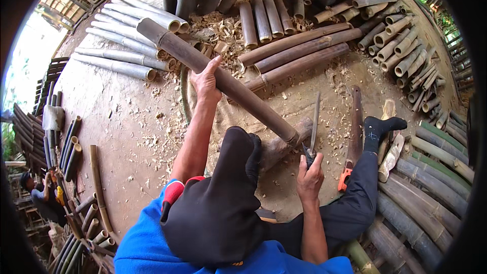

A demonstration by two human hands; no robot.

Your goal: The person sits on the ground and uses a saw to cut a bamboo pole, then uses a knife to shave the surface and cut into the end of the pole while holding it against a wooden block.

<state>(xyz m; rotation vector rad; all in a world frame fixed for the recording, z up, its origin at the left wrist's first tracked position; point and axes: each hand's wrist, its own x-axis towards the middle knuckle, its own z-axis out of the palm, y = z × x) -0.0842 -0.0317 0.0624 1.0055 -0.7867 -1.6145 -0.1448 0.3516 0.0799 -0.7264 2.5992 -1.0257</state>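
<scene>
A long brown bamboo tube (238, 89) slants across the middle, its far end up and to the left. My left hand (206, 80) is closed around its upper half. The tube's near end rests by a short rough log (288, 148) lying on the ground. My right hand (310, 176) grips a dark-handled knife (308, 159), its tip close to that end of the tube. A long narrow blade (315, 122) runs beyond the right hand; whether it belongs to the same tool I cannot tell. My knees are bent, one dark-trousered leg stretched to the right.
An orange saw handle (344, 179) lies beside my right leg. Cut bamboo tubes (304, 53) lie ahead, with pale tubes (122, 61) at the left and stacked pieces (403, 45) at the right. Wood shavings (223, 28) litter the ground. Another person (45, 198) is at the far left.
</scene>
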